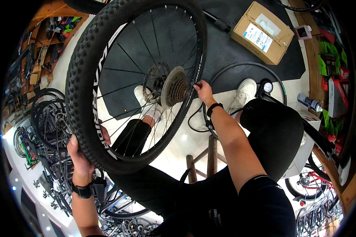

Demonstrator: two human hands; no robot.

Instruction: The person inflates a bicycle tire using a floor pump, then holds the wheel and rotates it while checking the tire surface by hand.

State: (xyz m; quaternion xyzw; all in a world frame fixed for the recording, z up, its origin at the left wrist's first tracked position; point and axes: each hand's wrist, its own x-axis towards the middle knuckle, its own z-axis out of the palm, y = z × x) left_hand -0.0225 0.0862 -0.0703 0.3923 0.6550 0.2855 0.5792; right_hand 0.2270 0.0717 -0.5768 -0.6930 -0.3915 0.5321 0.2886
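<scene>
A bicycle wheel (102, 89) with a knobby black tyre (80, 75) stands tilted in front of me. Its rim is black with white lettering, and a cassette (174, 87) and a disc brake rotor (151, 81) sit at its hub. My left hand (82, 155) is wrapped round the tyre at the lower left, thumb on the tread and fingers reaching inside the rim. On the opposite side, my right hand (203, 91) is closed in a pinch at the rim's inner edge; what is between its fingertips is too small to make out.
A black mat (233, 51) covers the floor ahead, with a cardboard box (263, 33) on it. A floor pump gauge (267, 87) and its looping hose stand by my shoe (246, 91). Several bicycles crowd the left. A spray can (309, 102) is at right, a wooden stool (212, 158) below.
</scene>
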